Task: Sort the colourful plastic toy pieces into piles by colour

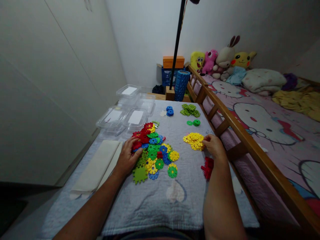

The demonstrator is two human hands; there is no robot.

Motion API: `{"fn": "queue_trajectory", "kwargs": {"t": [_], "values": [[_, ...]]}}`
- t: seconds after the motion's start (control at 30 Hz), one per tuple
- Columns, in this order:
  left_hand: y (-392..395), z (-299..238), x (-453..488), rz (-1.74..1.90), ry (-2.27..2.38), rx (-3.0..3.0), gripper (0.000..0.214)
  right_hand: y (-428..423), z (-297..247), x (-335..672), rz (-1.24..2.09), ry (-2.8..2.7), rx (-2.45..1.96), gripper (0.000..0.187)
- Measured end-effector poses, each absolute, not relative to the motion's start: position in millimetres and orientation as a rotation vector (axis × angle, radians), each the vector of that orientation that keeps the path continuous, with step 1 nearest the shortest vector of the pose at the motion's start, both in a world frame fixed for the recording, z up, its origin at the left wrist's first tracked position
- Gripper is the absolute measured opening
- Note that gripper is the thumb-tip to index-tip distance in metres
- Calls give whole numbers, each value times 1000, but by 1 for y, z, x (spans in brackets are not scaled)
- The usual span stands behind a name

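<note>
My left hand rests with its fingers apart on the left side of a mixed heap of plastic building pieces. Red gear-shaped pieces, green notched discs and olive square pieces lie in it, with blue and yellow discs among them. Over to the right, my right hand is closed in a pinch at the right edge of a pile of yellow notched discs. A yellow disc seems to be between its fingertips, partly hidden. Red pieces lie below that hand, partly behind the forearm.
Farther back are blue discs, green discs and olive pieces. Clear plastic boxes stand at the back left, above a folded beige cloth. A wooden bed rail borders the table's right side.
</note>
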State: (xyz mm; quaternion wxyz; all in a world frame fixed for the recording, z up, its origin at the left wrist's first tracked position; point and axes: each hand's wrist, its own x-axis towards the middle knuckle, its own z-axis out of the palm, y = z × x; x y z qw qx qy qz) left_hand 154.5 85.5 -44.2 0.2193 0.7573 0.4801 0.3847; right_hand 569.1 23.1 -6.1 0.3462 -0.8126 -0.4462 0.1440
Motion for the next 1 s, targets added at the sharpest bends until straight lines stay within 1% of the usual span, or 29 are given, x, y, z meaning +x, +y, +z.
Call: {"fn": "queue_trajectory", "kwargs": {"t": [0.1,0.2,0.33,0.4,0.5,0.57,0.7,0.77,0.87,1.0], "values": [[85,-43,154,1064,1326,2097,45,23,-2,566,284,-1123,-2176,5],[85,-42,154,1058,1327,2091,45,23,6,564,263,-1102,-2210,5],[85,-42,154,1059,1321,2084,45,25,18,550,273,-1161,-2124,7],[85,-42,155,1061,1316,2080,45,28,22,534,402,-1295,-2009,10],[84,-41,155,1065,1309,2078,44,32,26,506,708,-1630,-1836,11],[84,-41,155,1068,1309,2078,44,34,26,489,858,-1829,-1808,14],[84,-40,155,1065,1311,2082,45,36,20,470,918,-2019,-1923,33],[84,-40,155,1069,1311,2085,45,36,16,466,878,-2090,-1960,31],[84,-40,155,1069,1315,2089,44,37,14,464,834,-2133,-1988,20],[84,-42,155,1067,1315,2094,45,37,18,466,900,-2032,-2005,14]]}}
